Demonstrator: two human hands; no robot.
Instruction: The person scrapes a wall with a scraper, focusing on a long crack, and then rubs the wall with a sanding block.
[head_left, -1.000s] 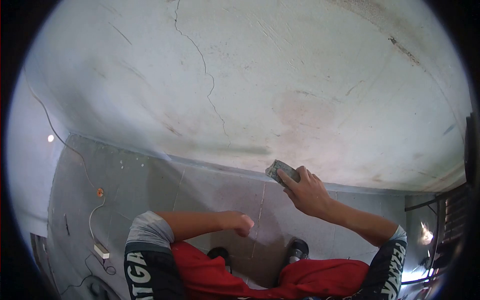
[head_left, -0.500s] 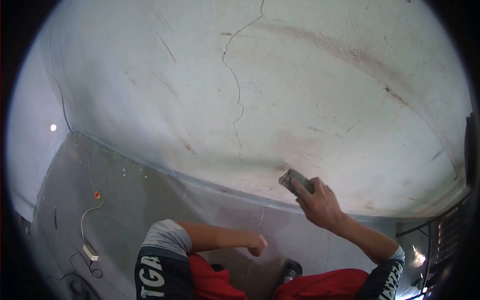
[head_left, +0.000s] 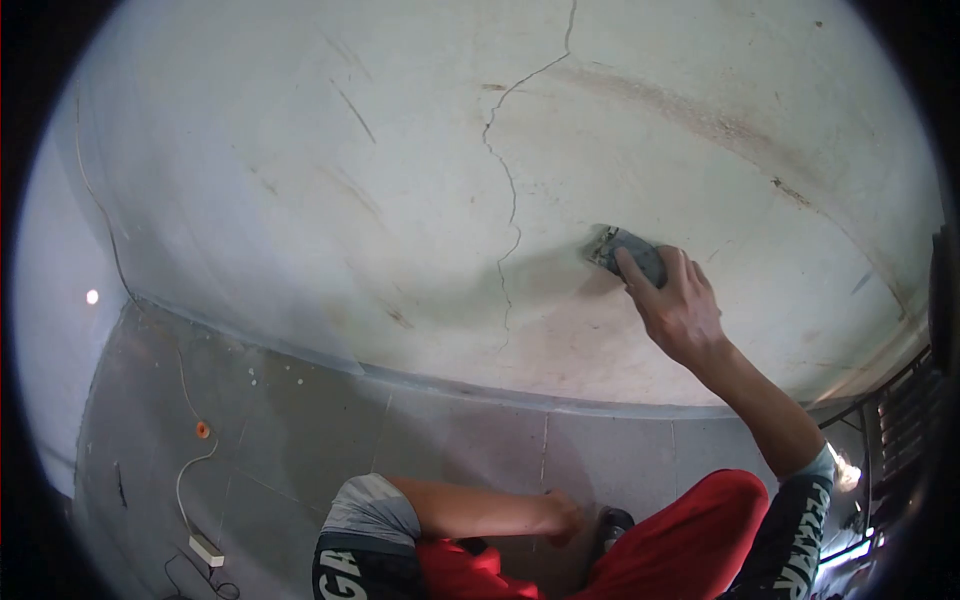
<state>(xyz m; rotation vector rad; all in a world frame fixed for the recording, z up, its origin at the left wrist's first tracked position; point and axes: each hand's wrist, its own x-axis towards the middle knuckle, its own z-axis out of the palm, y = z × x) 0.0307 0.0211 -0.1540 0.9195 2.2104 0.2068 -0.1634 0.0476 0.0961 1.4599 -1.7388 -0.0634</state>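
Observation:
My right hand grips a dark grey block with a rough, mottled left end and holds it against the pale wall. A thin jagged crack runs down the wall to the left of the block. Below the block the plaster has a faint pinkish patch. Low in front of my body, above the floor near my red-clothed knee, is my left hand; its fingers look curled, but what they hold, if anything, is too small to tell.
Grey floor tiles meet the wall's foot. At the left lie a cable, an orange round piece and a white power strip. A dark metal frame stands at the right, near a bright light.
My right hand has moved up the wall with the block. The view has shifted, and my left hand appears a little lower and further right. My red-clothed knee has come higher into view.

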